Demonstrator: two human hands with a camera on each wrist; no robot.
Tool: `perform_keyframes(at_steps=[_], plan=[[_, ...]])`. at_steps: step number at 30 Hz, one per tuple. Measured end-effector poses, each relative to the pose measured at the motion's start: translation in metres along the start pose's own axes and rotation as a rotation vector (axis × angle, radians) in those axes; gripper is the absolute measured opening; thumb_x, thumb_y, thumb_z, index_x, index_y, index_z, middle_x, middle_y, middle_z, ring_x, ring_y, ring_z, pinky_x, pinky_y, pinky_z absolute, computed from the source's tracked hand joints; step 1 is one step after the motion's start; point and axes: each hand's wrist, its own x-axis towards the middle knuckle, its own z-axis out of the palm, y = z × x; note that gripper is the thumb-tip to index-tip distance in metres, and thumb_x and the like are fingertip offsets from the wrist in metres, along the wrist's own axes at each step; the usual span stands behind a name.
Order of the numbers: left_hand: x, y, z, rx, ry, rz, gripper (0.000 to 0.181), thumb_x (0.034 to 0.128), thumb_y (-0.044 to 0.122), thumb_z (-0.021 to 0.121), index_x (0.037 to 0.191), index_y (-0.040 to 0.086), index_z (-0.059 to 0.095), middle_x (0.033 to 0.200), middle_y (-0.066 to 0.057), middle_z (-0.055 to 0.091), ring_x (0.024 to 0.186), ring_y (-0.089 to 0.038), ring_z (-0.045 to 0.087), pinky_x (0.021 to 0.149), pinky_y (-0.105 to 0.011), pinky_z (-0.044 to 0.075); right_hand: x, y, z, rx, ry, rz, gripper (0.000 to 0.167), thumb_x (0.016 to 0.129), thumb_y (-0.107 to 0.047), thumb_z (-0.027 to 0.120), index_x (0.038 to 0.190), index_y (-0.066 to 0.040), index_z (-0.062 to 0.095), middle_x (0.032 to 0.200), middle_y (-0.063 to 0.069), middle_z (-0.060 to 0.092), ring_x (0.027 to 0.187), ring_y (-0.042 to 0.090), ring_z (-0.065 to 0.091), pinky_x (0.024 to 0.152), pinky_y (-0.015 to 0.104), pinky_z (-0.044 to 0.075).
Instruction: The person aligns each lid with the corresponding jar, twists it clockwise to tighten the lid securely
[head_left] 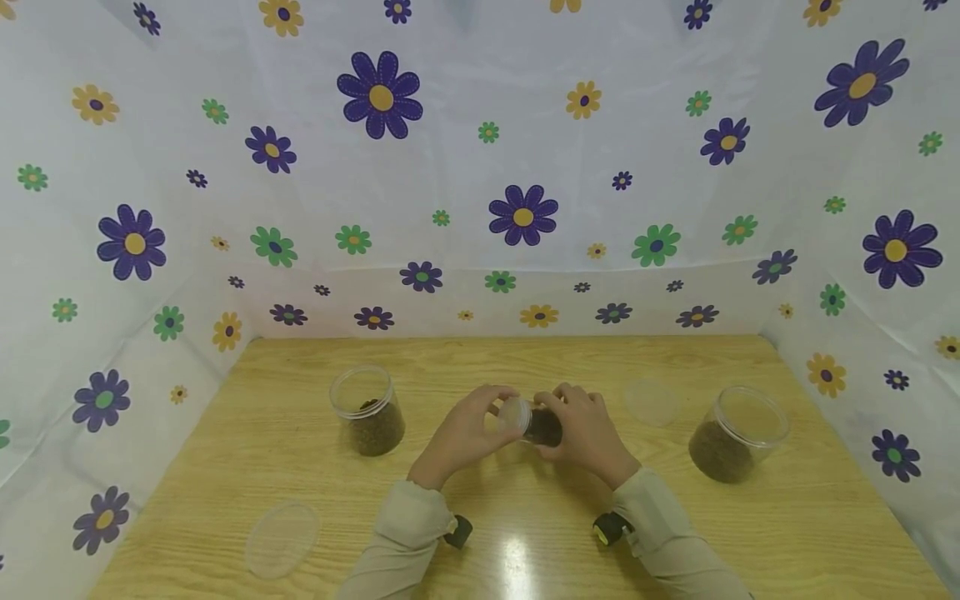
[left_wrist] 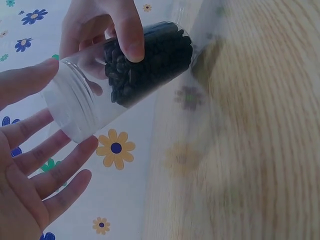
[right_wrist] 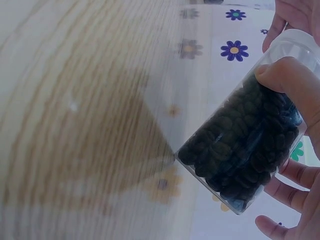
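A small clear plastic jar (head_left: 544, 427) with dark beans inside is held tilted over the middle of the table. My right hand (head_left: 588, 429) grips the jar's body, its thumb pressed on the wall beside the beans (right_wrist: 245, 140). At the other end, my left hand (head_left: 467, 429) holds the translucent screw lid (left_wrist: 65, 105) between thumb and fingertips. The lid sits on the jar's mouth; how tightly cannot be told. In the left wrist view the beans lie toward the jar's base, leaving a gap below the lid.
One wider clear jar (head_left: 375, 425), partly filled with brown contents, stands lidless at left. A similar lidless jar (head_left: 722, 450) is at right. A loose translucent disc lid (head_left: 282, 539) lies front left, another lid (head_left: 651, 402) back right. Flower-printed cloth (head_left: 450, 167) surrounds the wooden table (head_left: 480, 358).
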Motion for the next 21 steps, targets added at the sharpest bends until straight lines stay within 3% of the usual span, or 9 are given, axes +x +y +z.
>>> perform_keyframes(at_steps=[7,14,21], plan=[[0.0017,-0.001,-0.0014,-0.004,-0.009,0.08,0.048,0.0824,0.023,0.072,0.127,0.016,0.054,0.124,-0.001,0.057,0.103,-0.02,0.058,0.085,-0.038,0.051,0.0009,-0.0004,-0.0012,0.003,0.006,-0.003,0.064,0.059,-0.039,0.086,0.114,-0.019,0.06,0.099,0.005,0.058,0.093,0.026,0.056,0.077,0.049,0.046],[0.0029,-0.0028,-0.0011,0.025,-0.012,0.124,0.05,0.0797,0.017,0.075,0.125,0.019,0.055,0.127,0.001,0.056,0.111,-0.019,0.056,0.094,-0.042,0.049,0.0008,0.0,0.0,0.001,-0.001,-0.002,0.064,0.06,-0.038,0.086,0.115,-0.019,0.06,0.1,0.005,0.058,0.093,0.025,0.056,0.078,0.048,0.046],[0.0034,-0.0017,-0.0011,0.055,-0.001,0.166,0.053,0.0744,0.009,0.078,0.12,0.024,0.057,0.126,0.004,0.057,0.121,-0.016,0.052,0.101,-0.037,0.045,0.0005,-0.0002,0.0008,-0.005,0.007,-0.004,0.064,0.059,-0.038,0.086,0.114,-0.019,0.06,0.1,0.005,0.058,0.092,0.025,0.056,0.078,0.048,0.047]])
